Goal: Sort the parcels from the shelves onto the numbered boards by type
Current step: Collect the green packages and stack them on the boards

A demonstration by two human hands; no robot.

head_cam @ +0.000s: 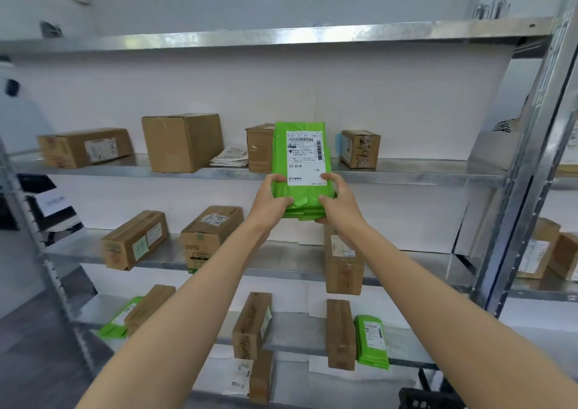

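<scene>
Green mailer [299, 158]: upright, clear of shelf edge [406, 175].
L hand [271, 199]: grips lower-left corner.
R hand [338, 200]: grips lower-right corner.

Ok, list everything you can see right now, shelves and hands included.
green parcel: one, green with white label, held upright before the eye-level shelf
upper boxes: four, brown, eye-level shelf
white mailer: one, white, flat between two upper boxes
middle boxes: three, brown, next shelf down
lower boxes: three, brown, shelf below that
green bags: count unclear, green, both ends of that shelf
bottom box: one, brown, lowest level, beside a white packet
side boxes: two, brown, neighbouring bay at right
crate: one, black, bottom right corner
rack: one, grey metal
left hand: fingers grip the parcel's lower left edge
right hand: fingers grip its lower right edge
</scene>
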